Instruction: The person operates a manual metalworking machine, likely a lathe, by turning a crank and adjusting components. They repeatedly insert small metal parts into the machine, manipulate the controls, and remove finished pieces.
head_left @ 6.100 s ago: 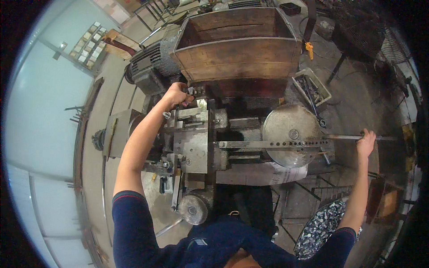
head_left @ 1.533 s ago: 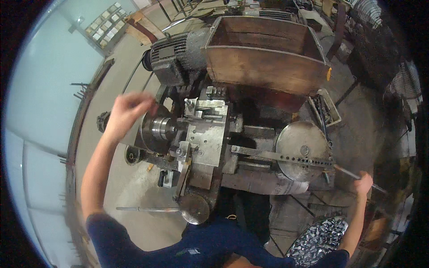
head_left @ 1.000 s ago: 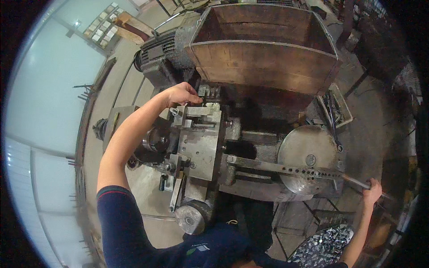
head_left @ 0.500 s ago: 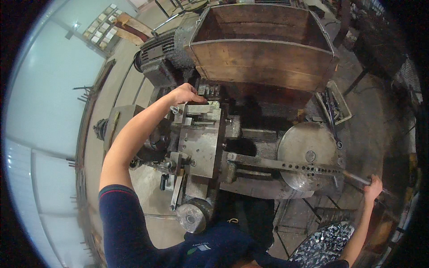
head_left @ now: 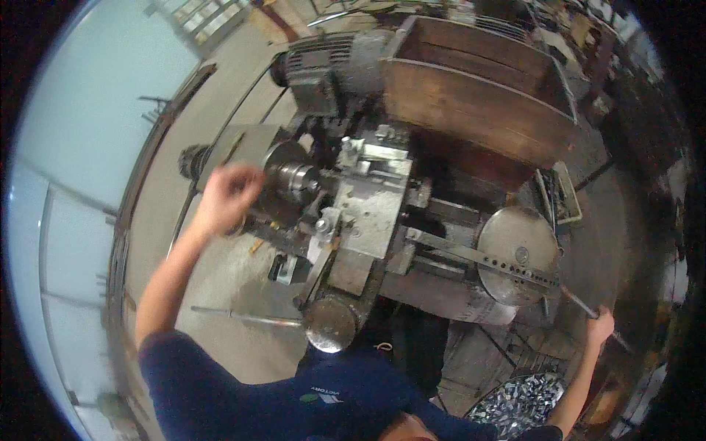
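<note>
My left hand [head_left: 232, 195] is raised at the left of a small lathe, beside its spindle [head_left: 298, 178] with a shiny round end. Its fingers look curled, but motion smears them, and I cannot tell whether anything is in them. My right hand [head_left: 601, 323] is wrapped round a metal rod handle [head_left: 577, 300] at the far right. That handle continues from a flat bar with a row of holes [head_left: 471, 253], which crosses a round metal disc [head_left: 518, 246]. Between the hands lies the flat-topped metal cross slide [head_left: 371, 206], with clamped tooling at its left and far ends.
An open wooden box [head_left: 471, 95] stands behind the lathe, with an electric motor [head_left: 334, 62] to its left. A tray of tools [head_left: 566, 195] sits at right. Near my right forearm is a container of small shiny metal pieces [head_left: 515, 404]. A handwheel [head_left: 331, 323] juts toward my body.
My left hand has left the far end of the slide and come left and nearer, beside the spindle. The slide sits slightly rightward in view; the bar is more tilted. My right hand keeps its grip.
</note>
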